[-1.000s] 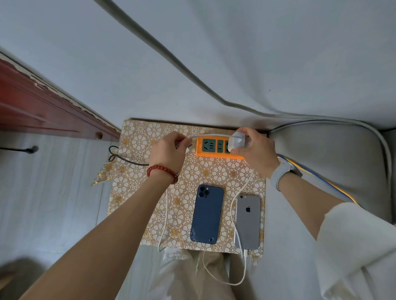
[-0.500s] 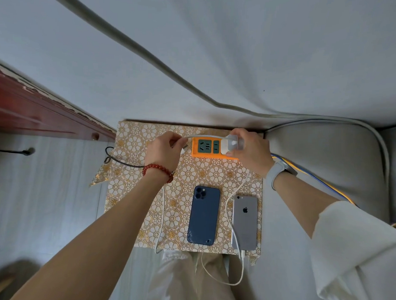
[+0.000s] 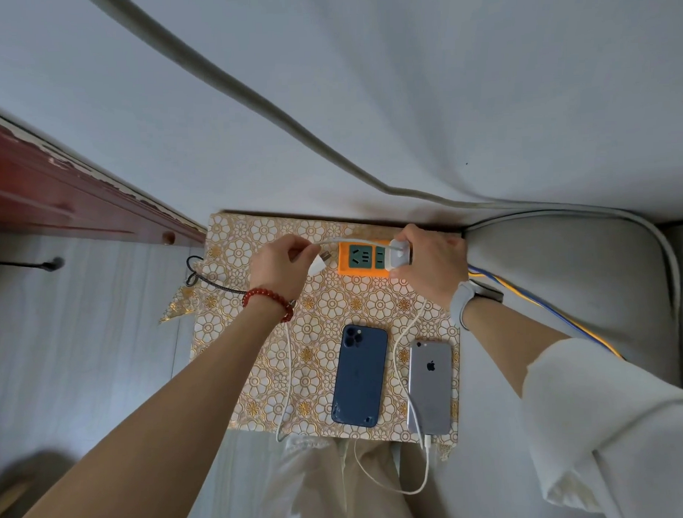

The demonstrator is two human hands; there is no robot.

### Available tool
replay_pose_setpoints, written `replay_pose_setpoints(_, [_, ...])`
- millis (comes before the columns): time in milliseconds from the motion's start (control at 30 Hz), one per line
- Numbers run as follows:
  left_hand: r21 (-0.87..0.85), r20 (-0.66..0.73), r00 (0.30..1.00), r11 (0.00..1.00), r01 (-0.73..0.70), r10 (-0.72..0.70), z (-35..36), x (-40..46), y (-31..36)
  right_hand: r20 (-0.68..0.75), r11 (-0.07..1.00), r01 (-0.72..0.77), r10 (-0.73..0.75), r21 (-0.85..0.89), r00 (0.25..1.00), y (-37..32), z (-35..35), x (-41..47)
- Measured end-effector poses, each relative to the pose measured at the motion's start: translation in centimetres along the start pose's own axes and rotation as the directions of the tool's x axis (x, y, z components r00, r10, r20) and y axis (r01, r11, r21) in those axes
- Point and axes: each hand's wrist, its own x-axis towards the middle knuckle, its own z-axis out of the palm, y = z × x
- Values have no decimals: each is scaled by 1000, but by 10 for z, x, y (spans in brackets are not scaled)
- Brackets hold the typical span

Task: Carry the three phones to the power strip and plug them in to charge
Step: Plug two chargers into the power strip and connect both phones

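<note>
Orange power strip (image 3: pixel 361 258) at 12 o'clock on the floral-covered stand (image 3: pixel 235 378). Left hand (image 3: pixel 282 266), at its 9 o'clock, pinches a white plug (image 3: pixel 320 264), prongs toward the strip, apart from it. Right hand (image 3: pixel 429 263), at 3 o'clock, grips a white charger (image 3: pixel 399 253) seated on the strip. Blue phone (image 3: pixel 360 375) and silver phone (image 3: pixel 430 387) lie face-down at 6 o'clock, the silver one cabled.
</note>
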Motion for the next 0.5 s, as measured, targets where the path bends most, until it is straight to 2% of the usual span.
replay_pose_setpoints(167, [-22, 144, 989, 999, 36, -33, 2, -13, -10, -14, 992, -11, 9, -123, 1000, -7, 0, -5])
replay_pose_setpoints(267, [-7, 237, 971, 999, 45, -42, 3, -27, -25, 53, 991, -22, 29, -133, 998, -12, 1, -21])
replay_pose_setpoints(333, [-15, 247, 968, 998, 56, -51, 5, -36, -37, -67, 1000, -25, 24, -17, 997, -16, 2, -44])
replay_pose_setpoints(433, [-16, 150, 979, 989, 145, -141, 7, -54, -60, -334, 973, 16, 64, 230, 940, -24, 12, -94])
replay_pose_setpoints(500, [38, 103, 968, 973, 228, -230, 9, -71, -81, -321, 938, -11, 130, 346, 938, -27, 29, -128])
